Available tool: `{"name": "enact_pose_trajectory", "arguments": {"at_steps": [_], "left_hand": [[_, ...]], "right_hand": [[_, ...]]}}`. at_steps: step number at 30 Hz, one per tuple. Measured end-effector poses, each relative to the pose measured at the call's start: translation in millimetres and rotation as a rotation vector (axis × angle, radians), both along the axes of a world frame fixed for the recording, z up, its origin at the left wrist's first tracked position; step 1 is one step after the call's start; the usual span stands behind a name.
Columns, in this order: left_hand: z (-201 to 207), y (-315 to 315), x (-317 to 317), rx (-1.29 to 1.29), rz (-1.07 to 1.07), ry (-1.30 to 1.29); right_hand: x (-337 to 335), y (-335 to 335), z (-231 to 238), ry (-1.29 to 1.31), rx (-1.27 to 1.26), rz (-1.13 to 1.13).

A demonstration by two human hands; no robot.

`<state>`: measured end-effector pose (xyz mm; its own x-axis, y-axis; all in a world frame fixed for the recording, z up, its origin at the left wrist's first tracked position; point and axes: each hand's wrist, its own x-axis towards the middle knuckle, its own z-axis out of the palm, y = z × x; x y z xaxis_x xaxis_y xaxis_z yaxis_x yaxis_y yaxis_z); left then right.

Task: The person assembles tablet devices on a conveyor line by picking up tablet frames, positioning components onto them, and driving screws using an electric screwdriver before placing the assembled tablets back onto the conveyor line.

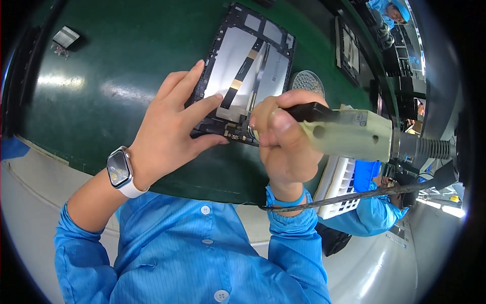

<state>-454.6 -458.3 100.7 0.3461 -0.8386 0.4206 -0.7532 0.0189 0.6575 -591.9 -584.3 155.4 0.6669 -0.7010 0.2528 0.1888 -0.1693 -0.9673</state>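
Observation:
An opened tablet (253,55) lies back-up on the dark green belt (111,86), showing silver shielding, a flat ribbon cable and a black frame. My left hand (174,126) rests on its near left corner, index and middle fingers pressing the frame and shielding. My right hand (281,137) grips a cream-coloured electric screwdriver (349,134) with a black trigger lever; its tip points down at the tablet's near edge, hidden behind my fingers. A coiled hose and cable run off the tool to the right. A smartwatch with a white strap sits on my left wrist.
A round perforated metal dish (307,81) sits just right of the tablet. Another opened device (348,48) lies farther along the belt. A white slotted tray (340,185) is at the belt's near right. A small silver part (66,36) lies far left. Co-workers in blue sit to the right.

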Motion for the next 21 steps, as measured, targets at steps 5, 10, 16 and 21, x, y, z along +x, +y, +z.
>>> {"name": "enact_pose_trajectory", "arguments": {"at_steps": [5,10,16,21], "left_hand": [[5,1,0,0.014,-0.001,-0.009],[21,5,19,0.067,-0.127,0.158],[24,42,143,0.151,0.195,-0.596],[-6,80,204,0.261,0.187,-0.486]], "right_hand": [[2,2,-1,-0.062,0.039,0.045],[-2,5,5,0.057,0.013,0.044],[-22,-21,24,-0.046,0.003,-0.091],[-60,-81,34,-0.33,-0.016,-0.31]]}}
